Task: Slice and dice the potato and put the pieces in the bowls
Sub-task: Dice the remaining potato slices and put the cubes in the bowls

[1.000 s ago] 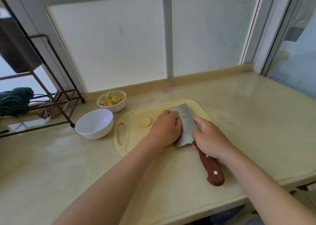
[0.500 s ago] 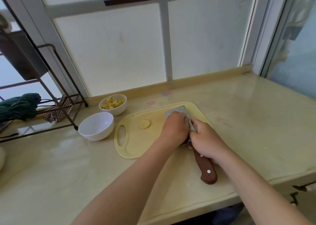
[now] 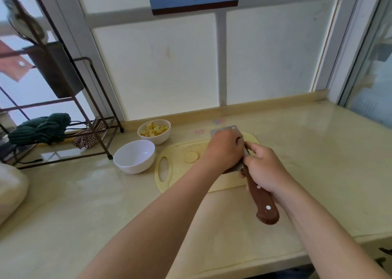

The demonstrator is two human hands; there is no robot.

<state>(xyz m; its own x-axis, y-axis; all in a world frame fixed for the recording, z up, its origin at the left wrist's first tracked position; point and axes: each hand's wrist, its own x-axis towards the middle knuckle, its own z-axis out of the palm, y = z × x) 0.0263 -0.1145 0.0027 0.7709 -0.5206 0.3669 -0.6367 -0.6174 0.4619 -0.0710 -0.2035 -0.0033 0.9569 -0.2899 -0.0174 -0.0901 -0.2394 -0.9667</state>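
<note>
Left hand (image 3: 226, 149) curls down mid cutting board (image 3: 179, 172), its hold hidden. Off the board's left: empty bowl (image 3: 135, 166), then bowl of dice (image 3: 158, 138); on it, one potato slice (image 3: 191, 157); at its right, right hand (image 3: 265, 168) grips the cleaver (image 3: 263, 202). Knuckles crowd the blade (image 3: 224, 129), so a slip could nick them.

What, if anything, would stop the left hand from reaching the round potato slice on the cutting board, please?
Probably nothing, so likely yes: the potato slice lies just left of the left hand on bare cutting board, with the cleaver on the hand's other side.
</note>
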